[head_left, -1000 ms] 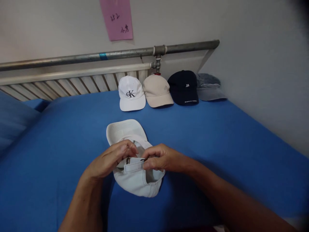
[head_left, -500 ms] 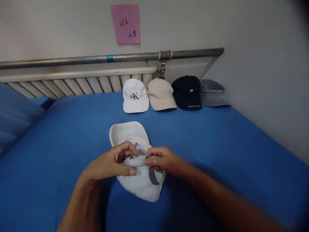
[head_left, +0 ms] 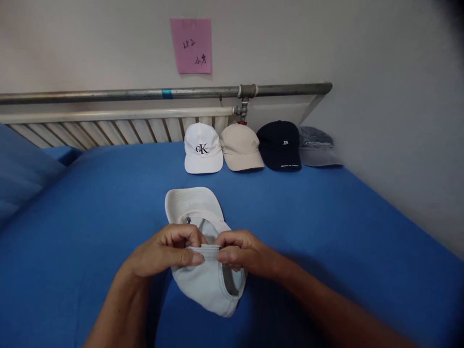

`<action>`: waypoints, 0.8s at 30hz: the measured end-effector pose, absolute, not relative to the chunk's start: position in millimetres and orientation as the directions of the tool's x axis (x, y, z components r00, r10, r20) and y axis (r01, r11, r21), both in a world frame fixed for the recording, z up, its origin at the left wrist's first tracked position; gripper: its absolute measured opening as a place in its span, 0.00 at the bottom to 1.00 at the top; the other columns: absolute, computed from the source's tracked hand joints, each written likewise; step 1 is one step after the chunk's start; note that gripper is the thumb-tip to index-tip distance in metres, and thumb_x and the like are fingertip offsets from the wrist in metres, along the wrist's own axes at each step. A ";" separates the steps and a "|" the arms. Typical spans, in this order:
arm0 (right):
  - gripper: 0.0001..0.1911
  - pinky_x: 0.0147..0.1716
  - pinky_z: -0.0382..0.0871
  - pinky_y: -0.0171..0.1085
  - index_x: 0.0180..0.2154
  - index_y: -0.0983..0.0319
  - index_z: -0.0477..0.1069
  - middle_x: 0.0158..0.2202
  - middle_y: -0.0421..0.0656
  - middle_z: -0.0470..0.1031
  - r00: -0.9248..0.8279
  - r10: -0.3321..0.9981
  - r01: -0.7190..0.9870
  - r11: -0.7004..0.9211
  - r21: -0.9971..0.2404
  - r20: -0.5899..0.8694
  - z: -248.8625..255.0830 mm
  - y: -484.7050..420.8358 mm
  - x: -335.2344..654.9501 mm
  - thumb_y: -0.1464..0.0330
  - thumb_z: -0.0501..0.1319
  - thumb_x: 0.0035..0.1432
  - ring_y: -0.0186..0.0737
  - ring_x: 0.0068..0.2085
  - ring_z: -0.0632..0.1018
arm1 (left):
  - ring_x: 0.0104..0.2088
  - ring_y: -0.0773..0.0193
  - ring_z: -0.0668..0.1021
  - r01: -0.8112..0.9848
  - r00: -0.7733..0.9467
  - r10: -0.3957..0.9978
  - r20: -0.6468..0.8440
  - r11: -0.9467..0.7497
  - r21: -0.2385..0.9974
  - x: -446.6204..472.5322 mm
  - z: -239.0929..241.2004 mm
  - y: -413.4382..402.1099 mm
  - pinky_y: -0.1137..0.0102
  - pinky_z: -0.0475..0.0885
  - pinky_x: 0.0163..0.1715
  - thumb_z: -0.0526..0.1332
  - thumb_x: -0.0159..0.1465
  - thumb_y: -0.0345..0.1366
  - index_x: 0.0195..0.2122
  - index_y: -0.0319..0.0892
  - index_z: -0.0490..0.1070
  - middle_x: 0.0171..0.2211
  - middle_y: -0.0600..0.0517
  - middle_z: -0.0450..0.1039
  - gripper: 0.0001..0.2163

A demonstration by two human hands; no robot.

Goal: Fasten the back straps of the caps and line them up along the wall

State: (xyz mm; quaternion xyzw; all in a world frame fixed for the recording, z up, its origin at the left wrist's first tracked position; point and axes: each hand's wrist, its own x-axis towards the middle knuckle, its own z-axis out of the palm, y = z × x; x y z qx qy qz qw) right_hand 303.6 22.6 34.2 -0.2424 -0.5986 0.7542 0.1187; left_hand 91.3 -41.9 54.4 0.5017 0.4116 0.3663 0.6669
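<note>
A pale baseball cap (head_left: 205, 287) lies on the blue sheet in front of me, its brim pointing away and its inside partly showing. At the cap's rear edge, my left hand (head_left: 170, 251) pinches the rim and strap, thumb outside and fingers curled inside. My right hand (head_left: 242, 251) is closed on the strap just to the right, beside the oval rear opening. A short piece of the strap (head_left: 210, 252) shows between both hands. The fingertips inside the cap are hidden.
Along the back of the blue sheet (head_left: 126, 193) stand a white cap (head_left: 203, 150), a beige cap (head_left: 242, 147), a navy cap (head_left: 279, 147) and a grey cap (head_left: 319, 147). Behind them are a radiator (head_left: 119, 130), a metal pipe (head_left: 119, 95) and a pink note (head_left: 192, 47).
The strap's metal fastener, visible earlier between my hands, is now out of sight. Both hands have tightened at the rim, with the left fingers tucked further inside. The view has tilted slightly upward.
</note>
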 end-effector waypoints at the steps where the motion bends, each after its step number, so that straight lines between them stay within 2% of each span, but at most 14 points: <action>1: 0.12 0.22 0.54 0.30 0.29 0.63 0.71 0.19 0.33 0.62 -0.851 0.481 0.101 -0.246 -0.964 -0.212 34.8 21.4 303.5 0.60 0.64 0.51 0.27 0.22 0.62 | 0.28 0.69 0.69 -0.083 0.401 0.900 -0.172 0.223 0.971 90.8 54.1 -42.1 0.74 0.63 0.26 0.68 0.55 0.34 0.24 0.39 0.67 0.28 0.52 0.70 0.10; 8: 0.12 0.25 0.55 0.32 0.27 0.62 0.70 0.21 0.35 0.63 -0.805 0.575 0.043 -0.191 -0.981 -0.147 37.4 13.8 300.1 0.60 0.63 0.52 0.29 0.24 0.63 | 0.29 0.67 0.71 -0.115 0.416 0.897 -0.152 0.217 0.969 91.3 56.0 -41.2 0.73 0.65 0.29 0.68 0.53 0.32 0.22 0.39 0.68 0.28 0.52 0.72 0.10; 24: 0.16 0.22 0.53 0.31 0.23 0.62 0.63 0.19 0.34 0.59 -0.797 0.597 0.004 -0.147 -0.989 -0.092 32.6 5.1 294.3 0.58 0.60 0.55 0.28 0.22 0.60 | 0.25 0.71 0.67 -0.111 0.387 0.911 -0.143 0.200 0.973 90.7 55.5 -43.7 0.75 0.60 0.24 0.66 0.57 0.34 0.23 0.39 0.64 0.25 0.54 0.68 0.11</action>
